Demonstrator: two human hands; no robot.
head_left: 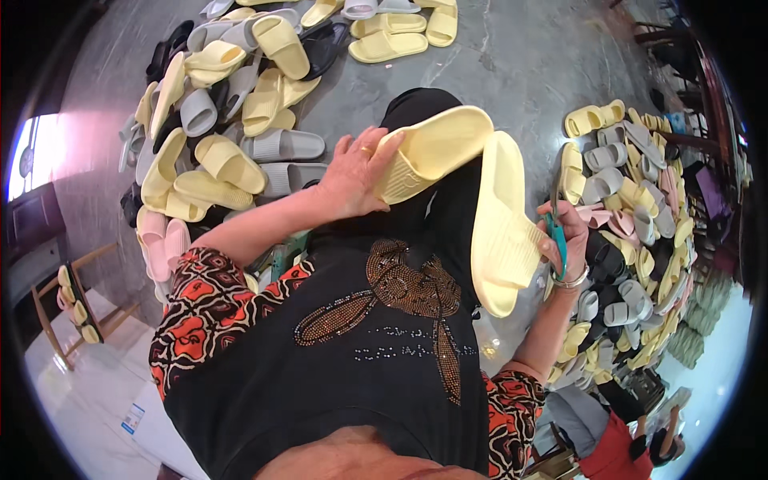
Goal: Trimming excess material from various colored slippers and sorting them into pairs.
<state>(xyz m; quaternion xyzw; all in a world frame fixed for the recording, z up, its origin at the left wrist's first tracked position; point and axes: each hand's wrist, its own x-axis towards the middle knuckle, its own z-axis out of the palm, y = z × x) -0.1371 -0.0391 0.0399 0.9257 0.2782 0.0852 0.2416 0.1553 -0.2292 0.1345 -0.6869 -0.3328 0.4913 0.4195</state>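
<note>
Head view: left hand [358, 172] is clamped on a pale yellow ribbed slide [432, 152] over the lap. Right hand [566, 232] grips a second yellow slide [502, 224] plus teal scissors [556, 236]. Slipper heaps on the left [220, 120] and on the right [632, 224], with bare grey floor [512, 72] between them.

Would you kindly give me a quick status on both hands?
Left hand grips one yellow slipper. Right hand holds second yellow slipper plus teal scissors. Slipper piles on both sides, nothing between the hands.
</note>
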